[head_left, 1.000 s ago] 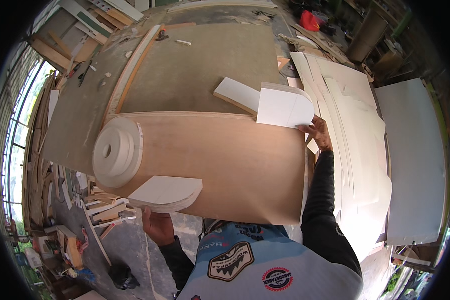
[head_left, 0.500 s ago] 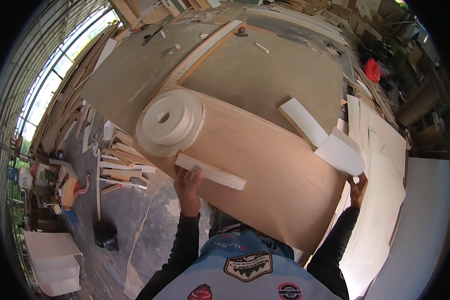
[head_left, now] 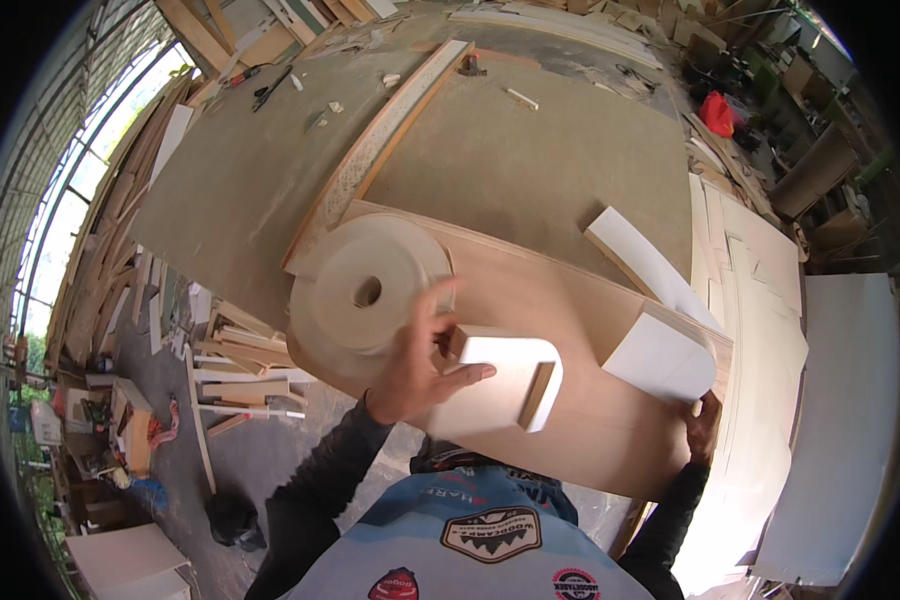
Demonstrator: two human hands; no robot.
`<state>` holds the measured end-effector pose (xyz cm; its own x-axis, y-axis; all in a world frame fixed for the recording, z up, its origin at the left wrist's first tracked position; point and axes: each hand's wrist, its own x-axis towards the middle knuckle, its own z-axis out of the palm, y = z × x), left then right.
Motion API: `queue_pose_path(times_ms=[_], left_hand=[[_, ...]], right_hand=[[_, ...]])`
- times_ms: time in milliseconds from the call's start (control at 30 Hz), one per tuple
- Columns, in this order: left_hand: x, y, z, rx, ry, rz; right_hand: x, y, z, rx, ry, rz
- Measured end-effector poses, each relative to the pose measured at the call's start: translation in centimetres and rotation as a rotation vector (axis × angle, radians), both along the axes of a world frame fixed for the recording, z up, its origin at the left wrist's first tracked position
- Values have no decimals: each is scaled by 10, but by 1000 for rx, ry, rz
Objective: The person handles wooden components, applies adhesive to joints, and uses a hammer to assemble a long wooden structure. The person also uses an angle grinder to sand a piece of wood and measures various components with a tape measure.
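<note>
My left hand holds a white-faced wooden piece with one rounded corner and a slot-like gap, its thumb lying on the white face. This piece is tilted above a long plywood board. Just beyond that hand, a stack of round cream discs with a centre hole rests on the board's left end. At the right end lies a white panel with a rounded end. Beside its near tip my right hand is curled closed, a small pale bit showing at its fingers; what it grips is unclear.
A white strip lies beyond the board on a large grey-brown table top. A long wooden rail crosses that top. Wood offcuts litter the floor at left; pale sheets are stacked at right.
The piece in my left hand has turned from its narrow wood edge to its white face and moved right and nearer. My right hand has shifted slightly down. The view has shifted a little.
</note>
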<state>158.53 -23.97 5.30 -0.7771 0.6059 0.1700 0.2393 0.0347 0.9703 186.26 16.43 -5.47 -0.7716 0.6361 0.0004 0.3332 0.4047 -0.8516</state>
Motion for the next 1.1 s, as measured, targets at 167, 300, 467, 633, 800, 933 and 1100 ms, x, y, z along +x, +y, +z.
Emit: queue_pose_path(times_ms=[167,300,467,633,800,933,1100], left_hand=[[-59,0,9,-371,453,-457],[-78,3,2,-218,842,-421],[-165,-19,20,-168,323,-244],[-258,-71,-33,382,-733,-97],[-276,-99,-63,548,-905,-167],[-279,-114,-85,631,-884,-268],[-277,-113,-100,650,-415,-206]], right_hand=[[-10,-63,-11,-123,205,-160],[-5,-80,-32,-22,183,-325],[-1,-83,-42,-3,195,-363],[-11,-88,-41,15,248,-389],[-12,-87,-41,-17,223,-412],[-6,-80,-46,-5,229,-370],[-15,-82,-41,-4,259,-367]])
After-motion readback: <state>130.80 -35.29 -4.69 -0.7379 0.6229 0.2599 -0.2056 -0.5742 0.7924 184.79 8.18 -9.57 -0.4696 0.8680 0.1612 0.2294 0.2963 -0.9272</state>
